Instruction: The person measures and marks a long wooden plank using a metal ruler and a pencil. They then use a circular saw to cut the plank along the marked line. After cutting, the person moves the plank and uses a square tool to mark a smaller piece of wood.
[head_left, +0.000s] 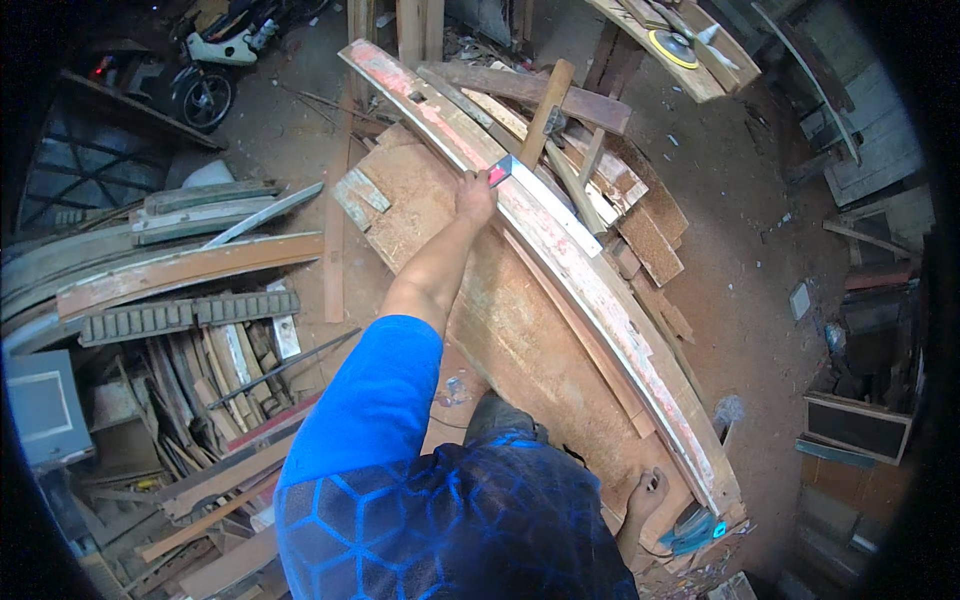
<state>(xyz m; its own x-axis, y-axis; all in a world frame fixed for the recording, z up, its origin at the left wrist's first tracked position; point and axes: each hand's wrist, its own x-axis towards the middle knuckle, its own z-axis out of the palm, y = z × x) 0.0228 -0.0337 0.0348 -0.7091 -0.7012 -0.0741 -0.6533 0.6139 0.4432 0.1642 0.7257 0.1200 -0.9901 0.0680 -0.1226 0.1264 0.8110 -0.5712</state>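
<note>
A long pale board with worn pink paint [570, 290] runs diagonally across a dusty plywood worktop [530, 370]. My left hand [476, 197], at the end of my outstretched arm, is closed on a square with a pink part [498, 174], laid on the board's upper half beside a short white strip [560, 205]. Down at the lower right, my right hand [648, 495] rests over the worktop near the board's lower end, fingers curled; whether they hold something small is unclear. A teal object [700, 532] lies just beyond it.
Offcuts and planks [600, 180] are heaped behind the board. Stacked timber [190, 390] fills the left side, with a parked motorbike [215, 60] at upper left. A bench with a yellow-rimmed disc [672, 50] stands at upper right; framed panels [855, 425] lie along the right.
</note>
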